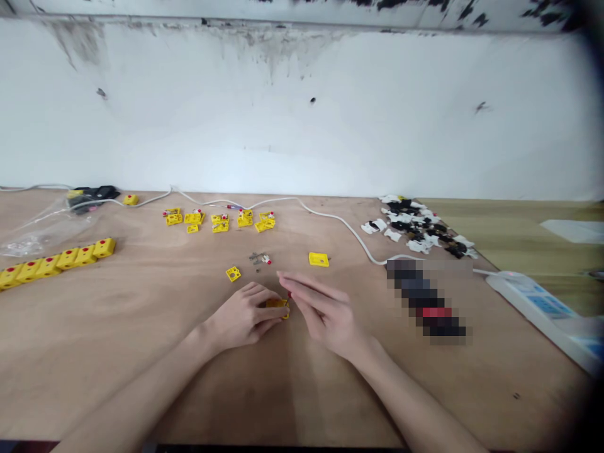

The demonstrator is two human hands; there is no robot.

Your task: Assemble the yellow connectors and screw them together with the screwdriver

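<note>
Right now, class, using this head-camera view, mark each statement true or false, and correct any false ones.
1. The left hand has its fingers on a yellow part. True.
2. The row of red-dotted yellow blocks lies at the right end of the table. False: it lies at the left end.
3. The white cable is tightly coiled. False: it runs loosely across the far side of the table.
4. A square yellow plate lies apart from the left hand. True.
</note>
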